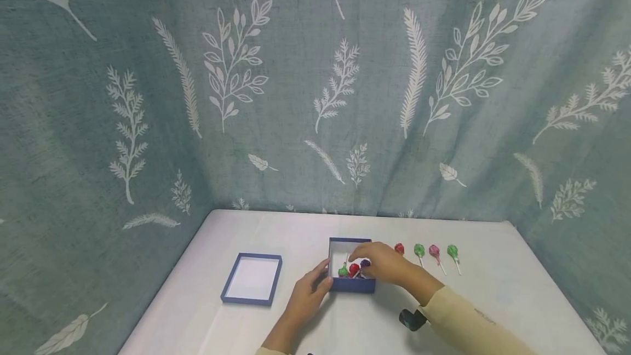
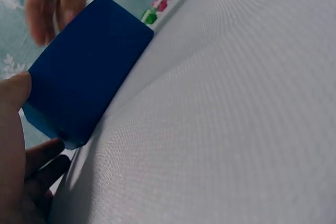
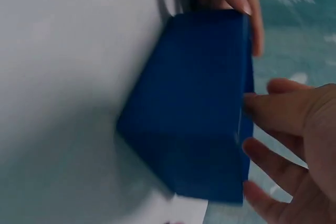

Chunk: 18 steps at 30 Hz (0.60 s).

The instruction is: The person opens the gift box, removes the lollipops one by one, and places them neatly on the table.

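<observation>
On the desk point(image 1: 498, 267) we see a box point(image 1: 352, 286), its purple lollipop point(image 1: 365, 262) just left of the right hand point(image 1: 386, 262), fingers' pinch unclear, the left hand point(image 1: 307, 293) resting straight fingers alongside.

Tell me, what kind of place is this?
Probably a curtained-off tabletop work spot: leaf-patterned curtains hang behind and beside a white table holding a blue box and lollipops.

The blue box point(image 1: 352, 286) sits flat and open-topped, white inside, out at five o'clock in the head view! Inside it, the green lollipop point(image 1: 343, 272) lies at seven, stick pointing just past twelve; there's the red lollipop point(image 1: 354, 268), bright near six; and over toward three, the dark purple lollipop point(image 1: 365, 263), partly hidden!
</observation>
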Each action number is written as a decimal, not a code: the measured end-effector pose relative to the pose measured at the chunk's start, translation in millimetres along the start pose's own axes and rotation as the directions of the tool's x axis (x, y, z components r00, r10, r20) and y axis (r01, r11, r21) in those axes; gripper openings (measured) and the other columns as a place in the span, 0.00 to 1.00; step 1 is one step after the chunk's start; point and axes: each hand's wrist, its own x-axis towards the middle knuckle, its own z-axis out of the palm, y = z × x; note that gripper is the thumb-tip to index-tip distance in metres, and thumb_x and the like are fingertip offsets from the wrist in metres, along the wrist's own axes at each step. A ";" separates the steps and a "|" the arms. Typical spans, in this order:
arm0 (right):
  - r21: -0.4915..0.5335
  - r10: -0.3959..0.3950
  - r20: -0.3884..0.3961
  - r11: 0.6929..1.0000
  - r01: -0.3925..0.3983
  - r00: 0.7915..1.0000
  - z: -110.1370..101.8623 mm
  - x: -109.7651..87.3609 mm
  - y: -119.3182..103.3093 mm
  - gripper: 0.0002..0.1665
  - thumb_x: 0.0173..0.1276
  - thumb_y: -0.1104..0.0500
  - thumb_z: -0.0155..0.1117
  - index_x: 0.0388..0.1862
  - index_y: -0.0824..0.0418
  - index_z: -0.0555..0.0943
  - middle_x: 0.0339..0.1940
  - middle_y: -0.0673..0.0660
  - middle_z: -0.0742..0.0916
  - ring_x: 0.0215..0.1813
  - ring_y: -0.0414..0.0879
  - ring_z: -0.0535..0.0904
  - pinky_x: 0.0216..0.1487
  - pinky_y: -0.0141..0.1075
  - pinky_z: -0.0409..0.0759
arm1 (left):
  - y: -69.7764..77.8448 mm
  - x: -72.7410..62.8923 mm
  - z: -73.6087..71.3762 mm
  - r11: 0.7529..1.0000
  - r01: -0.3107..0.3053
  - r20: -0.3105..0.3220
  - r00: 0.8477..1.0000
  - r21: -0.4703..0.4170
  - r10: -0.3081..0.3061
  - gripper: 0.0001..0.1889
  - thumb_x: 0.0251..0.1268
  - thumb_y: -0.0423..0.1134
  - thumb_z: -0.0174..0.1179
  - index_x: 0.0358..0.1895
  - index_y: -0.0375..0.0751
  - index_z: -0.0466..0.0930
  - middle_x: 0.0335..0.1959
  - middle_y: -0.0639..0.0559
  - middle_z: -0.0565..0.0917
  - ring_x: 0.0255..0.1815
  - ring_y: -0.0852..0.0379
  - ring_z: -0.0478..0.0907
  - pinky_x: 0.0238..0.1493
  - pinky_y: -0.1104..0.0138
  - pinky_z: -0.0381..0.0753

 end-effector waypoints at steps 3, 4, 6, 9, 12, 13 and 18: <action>-0.114 -0.089 0.076 0.989 0.098 0.993 6.1 14.9 -8.5 0.19 0.57 0.70 0.70 0.48 0.56 0.87 0.47 0.49 0.85 0.53 0.46 0.81 0.53 0.43 0.80 | -0.7 0.3 -1.3 1.000 -0.016 -0.003 1.000 0.002 0.016 0.26 0.73 0.54 0.52 0.72 0.56 0.66 0.61 0.48 0.79 0.66 0.42 0.69 0.65 0.42 0.64; -0.138 -0.096 0.109 0.984 0.111 0.989 8.1 18.6 -10.9 0.20 0.57 0.71 0.70 0.48 0.55 0.87 0.47 0.49 0.85 0.53 0.46 0.80 0.53 0.42 0.80 | -1.0 -0.6 -1.3 1.000 -0.020 -0.003 1.000 0.005 0.020 0.27 0.73 0.54 0.52 0.72 0.56 0.66 0.60 0.48 0.79 0.66 0.42 0.70 0.65 0.42 0.64; -0.171 -0.076 0.183 0.979 0.108 0.980 10.9 26.0 -14.5 0.23 0.56 0.72 0.69 0.49 0.54 0.87 0.46 0.48 0.86 0.53 0.45 0.80 0.55 0.41 0.79 | -1.7 -1.5 -1.3 0.999 -0.032 -0.002 0.999 0.008 0.032 0.27 0.73 0.55 0.51 0.72 0.55 0.66 0.60 0.48 0.79 0.66 0.42 0.70 0.65 0.42 0.65; -0.174 0.007 0.298 0.984 0.047 0.955 13.5 36.4 -16.4 0.28 0.55 0.75 0.67 0.51 0.51 0.87 0.47 0.47 0.86 0.52 0.45 0.81 0.57 0.41 0.78 | -2.8 -1.0 -1.0 0.999 -0.048 -0.006 0.999 0.014 0.048 0.27 0.73 0.55 0.51 0.72 0.55 0.66 0.60 0.48 0.80 0.66 0.43 0.70 0.65 0.42 0.64; -0.164 0.075 0.369 0.986 -0.015 0.927 14.9 44.0 -15.1 0.32 0.52 0.77 0.66 0.51 0.48 0.87 0.47 0.44 0.87 0.51 0.43 0.81 0.56 0.40 0.79 | -3.2 0.2 -1.2 0.998 -0.058 -0.011 0.998 0.032 0.059 0.27 0.73 0.56 0.50 0.72 0.56 0.66 0.59 0.48 0.80 0.66 0.43 0.70 0.65 0.42 0.65; -0.157 0.077 0.381 0.987 -0.018 0.922 14.9 45.9 -14.6 0.33 0.51 0.78 0.66 0.51 0.48 0.87 0.47 0.43 0.87 0.50 0.43 0.81 0.56 0.40 0.79 | -3.5 0.5 -1.2 0.997 -0.063 -0.012 0.998 0.039 0.064 0.27 0.73 0.56 0.50 0.71 0.56 0.66 0.59 0.48 0.80 0.65 0.42 0.70 0.64 0.42 0.65; -0.130 0.057 0.416 0.992 -0.003 0.907 16.5 51.2 -11.3 0.33 0.48 0.78 0.67 0.49 0.48 0.87 0.47 0.42 0.87 0.50 0.42 0.81 0.55 0.38 0.79 | -2.4 -0.7 -2.0 0.997 -0.065 -0.020 0.998 0.053 0.066 0.27 0.73 0.57 0.50 0.71 0.56 0.67 0.60 0.50 0.80 0.65 0.44 0.71 0.65 0.44 0.66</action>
